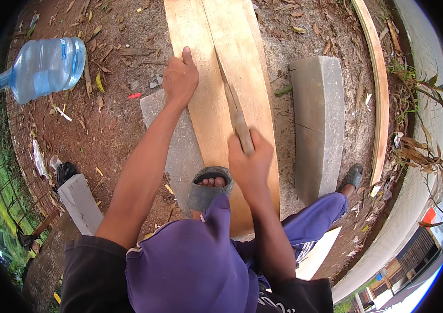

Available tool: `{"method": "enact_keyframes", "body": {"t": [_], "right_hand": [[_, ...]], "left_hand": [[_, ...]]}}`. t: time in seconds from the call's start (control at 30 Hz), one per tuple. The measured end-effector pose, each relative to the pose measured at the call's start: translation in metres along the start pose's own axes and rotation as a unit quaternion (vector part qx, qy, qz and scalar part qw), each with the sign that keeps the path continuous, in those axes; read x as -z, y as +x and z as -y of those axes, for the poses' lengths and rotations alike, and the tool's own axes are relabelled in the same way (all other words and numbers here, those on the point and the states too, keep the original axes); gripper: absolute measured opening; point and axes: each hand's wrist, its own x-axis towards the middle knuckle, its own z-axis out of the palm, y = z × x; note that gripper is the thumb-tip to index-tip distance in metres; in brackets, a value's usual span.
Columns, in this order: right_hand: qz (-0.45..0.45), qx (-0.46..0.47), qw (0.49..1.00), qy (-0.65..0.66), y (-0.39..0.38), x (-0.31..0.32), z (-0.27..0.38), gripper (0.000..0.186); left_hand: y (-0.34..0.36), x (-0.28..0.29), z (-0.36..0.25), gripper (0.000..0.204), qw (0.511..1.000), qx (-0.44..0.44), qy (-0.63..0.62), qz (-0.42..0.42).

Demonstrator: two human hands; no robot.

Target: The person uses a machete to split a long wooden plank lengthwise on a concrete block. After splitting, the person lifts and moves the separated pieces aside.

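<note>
A long pale wooden board (pixel 253 68) stretches away from me, with a narrow cut line running lengthwise through its far part. My right hand (pixel 251 159) is closed round the handle of a handsaw (pixel 230 96), seen almost edge-on, its blade in line with the cut. On the board's left edge, my left hand (pixel 181 78) grips with the thumb up and the fingers curled, partly hidden. My sandalled foot (pixel 211 185) presses on the near part of the board. How deep the blade sits in the wood cannot be seen.
A grey concrete block (pixel 318 125) stands right of the board; a grey slab (pixel 172 141) lies under its left side. A blue water jug (pixel 49 68) lies far left, and another block (pixel 80 203) sits nearer. Along the wall (pixel 430 78) runs a long wooden strip (pixel 377 78).
</note>
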Motion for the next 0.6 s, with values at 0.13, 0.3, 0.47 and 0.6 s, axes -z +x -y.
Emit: {"method": "enact_keyframes", "body": {"t": [0.13,0.3,0.47,0.6], "right_hand": [[-0.004,0.002,0.999,-0.033,-0.01,0.001,-0.002,0.019],[-0.019,0.059,0.988,-0.14,-0.195,0.097,-0.023,0.006],[-0.048,0.037,0.998,-0.019,-0.084,0.044,-0.021,0.018],[-0.04,0.056,0.997,-0.025,0.025,-0.008,-0.021,0.022]], "left_hand": [[0.001,0.005,0.0,0.071,1.0,-0.007,0.004,0.015],[0.001,0.0,-0.008,0.07,1.0,0.009,-0.028,-0.006],[0.001,-0.002,-0.011,0.069,1.0,0.012,-0.021,-0.013],[0.003,-0.009,-0.006,0.069,1.0,-0.007,-0.025,-0.013]]}}
